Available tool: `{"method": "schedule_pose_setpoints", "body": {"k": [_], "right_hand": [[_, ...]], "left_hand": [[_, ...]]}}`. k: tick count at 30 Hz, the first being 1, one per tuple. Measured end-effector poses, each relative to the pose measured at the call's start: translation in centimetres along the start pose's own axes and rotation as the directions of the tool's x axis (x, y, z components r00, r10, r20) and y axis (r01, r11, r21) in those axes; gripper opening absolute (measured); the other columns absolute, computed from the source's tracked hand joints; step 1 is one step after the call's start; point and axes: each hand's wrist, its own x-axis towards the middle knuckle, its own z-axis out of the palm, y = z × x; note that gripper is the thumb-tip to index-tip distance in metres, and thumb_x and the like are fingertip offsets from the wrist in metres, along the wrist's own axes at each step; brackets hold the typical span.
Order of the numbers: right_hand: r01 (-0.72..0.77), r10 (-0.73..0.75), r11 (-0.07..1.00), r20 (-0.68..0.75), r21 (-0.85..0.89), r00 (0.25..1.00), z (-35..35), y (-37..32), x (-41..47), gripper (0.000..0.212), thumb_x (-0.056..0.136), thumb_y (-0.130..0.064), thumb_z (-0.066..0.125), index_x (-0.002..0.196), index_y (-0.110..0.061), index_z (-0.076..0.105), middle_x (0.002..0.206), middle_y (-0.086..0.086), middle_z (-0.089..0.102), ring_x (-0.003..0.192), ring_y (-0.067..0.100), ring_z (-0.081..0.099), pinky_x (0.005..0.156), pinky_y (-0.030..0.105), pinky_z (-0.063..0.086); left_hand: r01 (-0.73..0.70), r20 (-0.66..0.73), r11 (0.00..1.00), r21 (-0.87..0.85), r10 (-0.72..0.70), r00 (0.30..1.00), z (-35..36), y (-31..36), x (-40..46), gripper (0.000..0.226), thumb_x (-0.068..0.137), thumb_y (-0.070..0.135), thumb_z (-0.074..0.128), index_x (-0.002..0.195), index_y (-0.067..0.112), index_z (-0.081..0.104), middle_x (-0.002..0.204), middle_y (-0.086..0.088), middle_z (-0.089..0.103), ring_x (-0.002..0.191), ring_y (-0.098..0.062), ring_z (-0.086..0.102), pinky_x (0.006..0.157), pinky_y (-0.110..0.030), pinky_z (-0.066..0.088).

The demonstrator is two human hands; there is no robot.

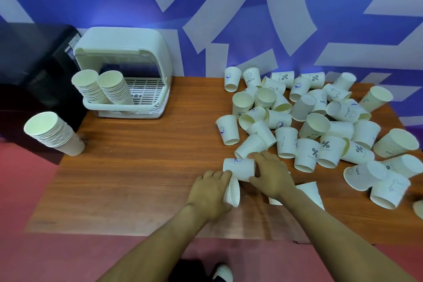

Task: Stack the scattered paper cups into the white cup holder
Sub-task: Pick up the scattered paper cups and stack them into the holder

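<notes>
Down on the wooden worktop (137, 167), the left hand (211, 192) curls round a paper cup (232, 192) lying on its side, while the right hand (272, 174) grips another cup (239, 167), printed in blue, just beside it. Scattered cups (320, 121) lie heaped to the right, some upright, some tipped. At the far left corner stands the white cup holder (123, 71), two leaning stacks (103, 89) inside it. A further stack (55, 133) leans at the worktop's left edge.

Surface: wooden table (137, 178) | far-left: white cup holder (123, 71) | left edge: stacked cups (55, 135) | right half: scattered paper cups (320, 126), upright, inverted, tipped
</notes>
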Motion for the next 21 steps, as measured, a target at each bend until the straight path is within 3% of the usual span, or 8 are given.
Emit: {"method": "schedule_pose_setpoints", "body": {"k": [6,12,16,19,21], "right_hand": [[0.014,0.001,0.971,-0.063,0.237,0.998,-3.3,-3.3,0.7,0.058,0.074,-0.030,0.068,0.128,-0.027,0.047,0.115,-0.005,0.045,0.106,0.017,0.052,0.083,0.034,0.048],[0.066,-0.034,0.936,-0.099,0.345,0.994,-5.6,-10.6,3.8,0.056,0.072,-0.029,0.070,0.122,-0.029,0.047,0.113,-0.005,0.038,0.099,0.015,0.052,0.083,0.033,0.050],[0.124,-0.057,0.926,-0.194,0.356,0.979,-6.7,-15.9,6.4,0.051,0.070,-0.023,0.070,0.117,-0.026,0.051,0.110,-0.004,0.041,0.089,0.014,0.053,0.082,0.032,0.048],[0.136,-0.039,0.924,-0.264,0.358,0.964,-7.0,-20.1,8.8,0.036,0.073,-0.013,0.068,0.108,-0.015,0.057,0.104,-0.001,0.045,0.081,0.016,0.054,0.079,0.027,0.045],[0.101,-0.005,0.930,-0.260,0.354,0.966,-6.5,-22.3,10.2,0.039,0.076,-0.013,0.067,0.114,-0.014,0.057,0.112,0.002,0.048,0.084,0.016,0.055,0.082,0.026,0.045]], "left_hand": [[0.068,-0.128,0.978,-0.199,-0.094,0.987,-6.1,-4.6,-2.1,0.078,0.073,0.051,0.071,0.138,0.030,0.032,0.133,0.009,0.047,0.119,-0.021,0.045,0.090,-0.034,0.044],[0.065,-0.293,0.918,-0.392,-0.192,0.937,-12.9,-11.4,-3.6,0.065,0.069,0.045,0.075,0.122,0.032,0.041,0.120,0.011,0.053,0.108,-0.016,0.055,0.082,-0.033,0.049],[0.044,-0.398,0.914,-0.404,-0.219,0.891,-16.8,-16.1,-4.9,0.074,0.074,0.042,0.072,0.136,0.028,0.035,0.133,0.005,0.046,0.121,-0.019,0.049,0.096,-0.035,0.046],[0.046,-0.408,0.906,-0.421,-0.234,0.883,-18.5,-20.2,-5.6,0.068,0.073,0.040,0.071,0.132,0.029,0.039,0.129,0.006,0.047,0.119,-0.018,0.048,0.095,-0.038,0.046],[0.047,-0.410,0.901,-0.431,-0.242,0.880,-19.4,-22.6,-6.0,0.064,0.074,0.038,0.070,0.129,0.031,0.040,0.129,0.007,0.048,0.117,-0.017,0.049,0.091,-0.036,0.046]]}}
